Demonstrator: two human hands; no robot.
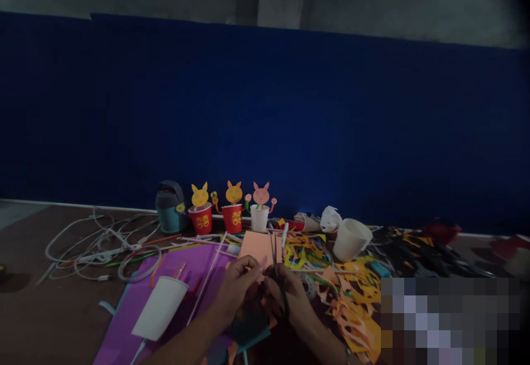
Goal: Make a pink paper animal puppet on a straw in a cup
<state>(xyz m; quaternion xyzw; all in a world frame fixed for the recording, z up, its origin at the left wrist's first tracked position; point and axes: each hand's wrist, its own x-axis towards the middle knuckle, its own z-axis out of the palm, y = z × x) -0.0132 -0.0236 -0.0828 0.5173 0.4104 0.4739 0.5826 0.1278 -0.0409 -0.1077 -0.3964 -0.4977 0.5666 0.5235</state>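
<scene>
Left fingers pinched on small pink paper piece (261, 278); right fingers wrapped on scissors (274, 250).
Left hand (239, 283): fingertips nearly closed, paper outline hard to make out in shadow. Right hand (293, 294): curled around the handles, partly hiding them; blades point away, slightly apart. Orange sheet (253, 242) just beyond fingertips, lower edge covered. White cup (160, 311) tipped, left of left fingers. Lower-right corner pixelated, unreadable.

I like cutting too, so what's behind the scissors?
Peach paper shows behind the blades of the scissors. The right hand, holding the scissors, covers whatever lies directly behind it, so I can't see what's there.
</scene>
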